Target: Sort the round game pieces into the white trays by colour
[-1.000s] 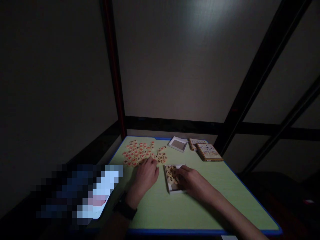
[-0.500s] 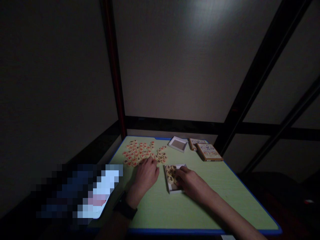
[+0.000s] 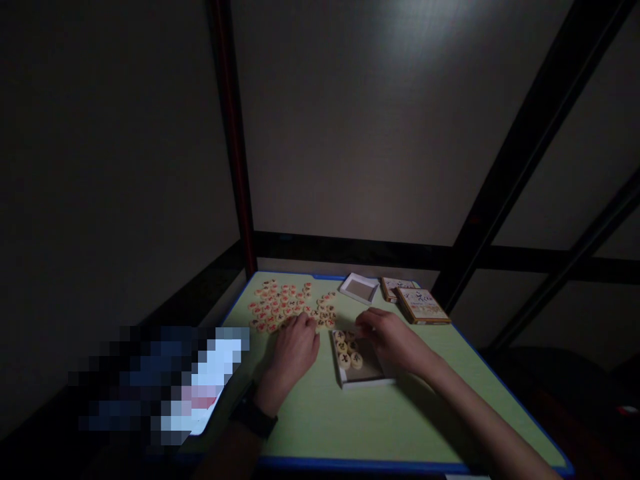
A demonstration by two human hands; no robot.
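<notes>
My left hand (image 3: 295,340) rests at the near edge of a spread of round xiangqi pieces (image 3: 273,308) with red and black characters. Its fingers are curled down against the pieces, and the fingertips are hidden. A shallow white open box (image 3: 369,383) lies to its right, with several black-marked xiangqi pieces (image 3: 344,360) grouped at its left side. Over the far right part of this box hovers my right hand (image 3: 390,337). Its fingers are bent together, and no piece shows in them.
An open white box part (image 3: 360,289) lies at the table's back. Two printed boxes (image 3: 424,305) overlap at the back right. A lit, pixelated screen (image 3: 210,380) is at the left edge of the green, blue-edged table (image 3: 425,427). Walls rise behind.
My right hand has lifted out of the box and shifted up and right, uncovering a piece in the front row. My left hand stays at the spread pieces. The view has shifted slightly.
</notes>
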